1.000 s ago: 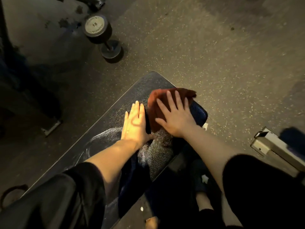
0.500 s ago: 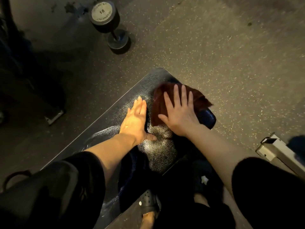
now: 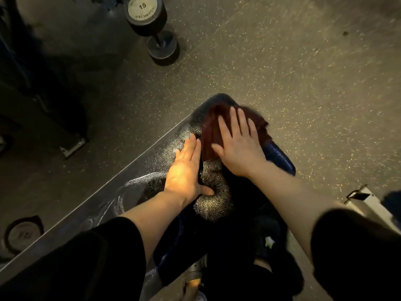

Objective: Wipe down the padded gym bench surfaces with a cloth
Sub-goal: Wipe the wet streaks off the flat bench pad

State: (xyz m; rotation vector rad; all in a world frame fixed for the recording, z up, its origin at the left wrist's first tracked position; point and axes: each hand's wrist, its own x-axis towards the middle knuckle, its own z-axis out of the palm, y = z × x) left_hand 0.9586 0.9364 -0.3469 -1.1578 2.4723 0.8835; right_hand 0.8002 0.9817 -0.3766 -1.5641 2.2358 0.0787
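A dark padded gym bench (image 3: 152,170) with a shiny textured surface runs diagonally from the lower left to its rounded far end at the centre. A dark red cloth (image 3: 209,131) lies on that far end. My right hand (image 3: 237,144) lies flat on the cloth with its fingers spread straight, pressing it down. My left hand (image 3: 185,168) rests flat on the bare pad just left of the cloth, fingers together. Part of the cloth is hidden under my right hand.
A black dumbbell marked 15 (image 3: 152,25) lies on the speckled rubber floor beyond the bench. A dark machine frame with a metal foot (image 3: 73,145) stands at the left. A pale metal base (image 3: 366,202) sits at the right edge. A weight plate (image 3: 22,234) lies at the lower left.
My right hand and the cloth have slid a little along the far end of the pad. My left hand has stayed flat beside it. The view has shifted slightly.
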